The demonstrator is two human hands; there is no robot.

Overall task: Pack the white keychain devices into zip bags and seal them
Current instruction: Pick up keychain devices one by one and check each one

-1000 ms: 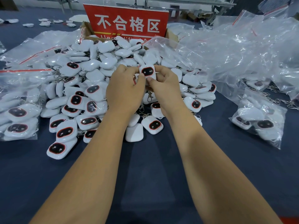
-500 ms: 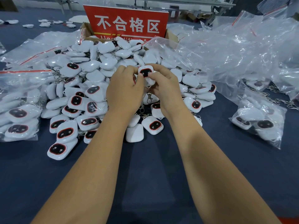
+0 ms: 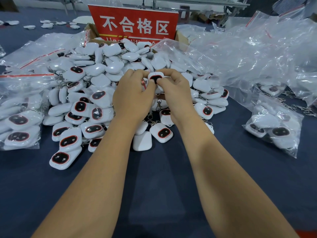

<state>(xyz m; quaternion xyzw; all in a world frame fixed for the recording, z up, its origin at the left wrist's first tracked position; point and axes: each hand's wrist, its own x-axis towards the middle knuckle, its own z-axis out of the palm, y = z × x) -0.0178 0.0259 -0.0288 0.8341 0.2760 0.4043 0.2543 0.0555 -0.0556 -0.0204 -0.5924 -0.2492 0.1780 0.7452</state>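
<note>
A big pile of white keychain devices [image 3: 96,107] with black, red-rimmed faces lies on the dark blue table. Above the pile's middle, my left hand [image 3: 132,98] and my right hand [image 3: 175,93] together pinch one white keychain device [image 3: 155,76], face toward me. A thin clear zip bag with a red strip [image 3: 143,83] shows between my left fingers, around that device. A metal clasp [image 3: 159,103] hangs below my hands.
Filled zip bags lie at the left [image 3: 18,121] and right [image 3: 274,127]. A heap of empty clear bags [image 3: 257,54] fills the right rear. A red sign [image 3: 135,23] stands on a cardboard box behind the pile. Loose chains [image 3: 298,107] lie at far right.
Both hands have closed in a little over the held device; my right thumb now covers part of its black face. The device has shifted slightly left.
</note>
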